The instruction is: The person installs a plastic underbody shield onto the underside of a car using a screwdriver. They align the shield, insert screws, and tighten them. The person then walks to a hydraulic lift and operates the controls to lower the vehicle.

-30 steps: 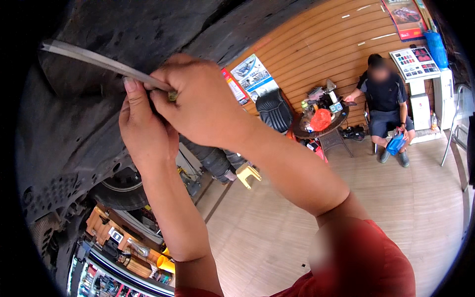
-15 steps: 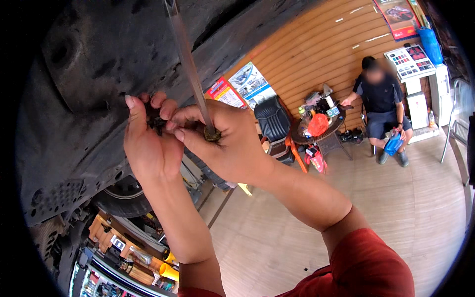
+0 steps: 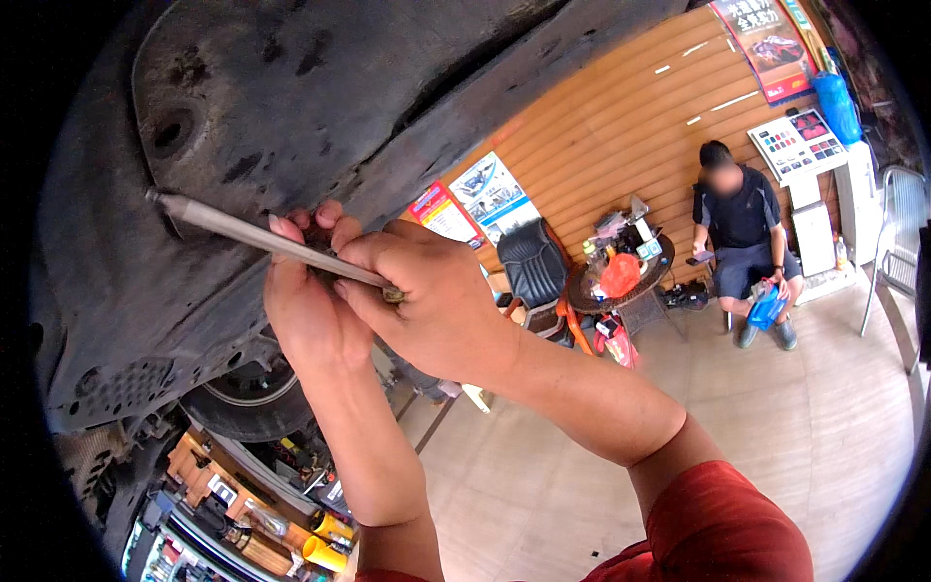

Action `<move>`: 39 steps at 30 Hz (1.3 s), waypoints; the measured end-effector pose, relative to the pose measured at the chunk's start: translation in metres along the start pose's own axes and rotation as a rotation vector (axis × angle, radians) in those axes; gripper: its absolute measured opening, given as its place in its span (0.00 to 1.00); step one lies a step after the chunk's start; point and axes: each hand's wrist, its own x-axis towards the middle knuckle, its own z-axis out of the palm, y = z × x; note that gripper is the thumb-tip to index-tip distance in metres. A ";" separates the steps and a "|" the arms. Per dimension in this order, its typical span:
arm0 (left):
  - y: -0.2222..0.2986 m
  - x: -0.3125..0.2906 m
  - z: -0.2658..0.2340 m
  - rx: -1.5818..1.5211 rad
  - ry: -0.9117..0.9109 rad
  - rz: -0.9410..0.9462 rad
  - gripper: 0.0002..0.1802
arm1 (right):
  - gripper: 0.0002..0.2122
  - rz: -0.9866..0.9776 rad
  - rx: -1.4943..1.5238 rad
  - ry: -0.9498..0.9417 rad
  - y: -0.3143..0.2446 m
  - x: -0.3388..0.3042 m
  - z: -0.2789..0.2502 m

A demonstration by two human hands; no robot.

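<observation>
far L is the dark car underside w/ a grey metal rod slanting across in front of it, tip up-left. my L hand is behind the rod, fingers curled up, can't tell if they're clamped on anything tbh. my R hand is just beside, fingers clamped on the rod. further R: blk chair, then a seated person w/ a blue bag

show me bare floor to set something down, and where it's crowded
The floor looks bare between your right forearm, the seated person and the metal chair. The round table is crowded with a red bag and other items. Your left hand, right hand and grey rod bunch beneath the dark underside.
</observation>
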 end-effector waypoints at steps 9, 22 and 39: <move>-0.002 0.000 -0.004 0.106 0.216 0.055 0.14 | 0.11 -0.053 -0.251 -0.134 -0.010 0.015 0.006; 0.006 -0.002 0.003 0.225 0.278 0.033 0.11 | 0.11 -0.024 -0.202 -0.052 0.001 0.004 0.023; 0.014 0.004 0.014 0.493 0.265 -0.033 0.14 | 0.07 0.317 0.340 0.195 0.072 0.003 0.041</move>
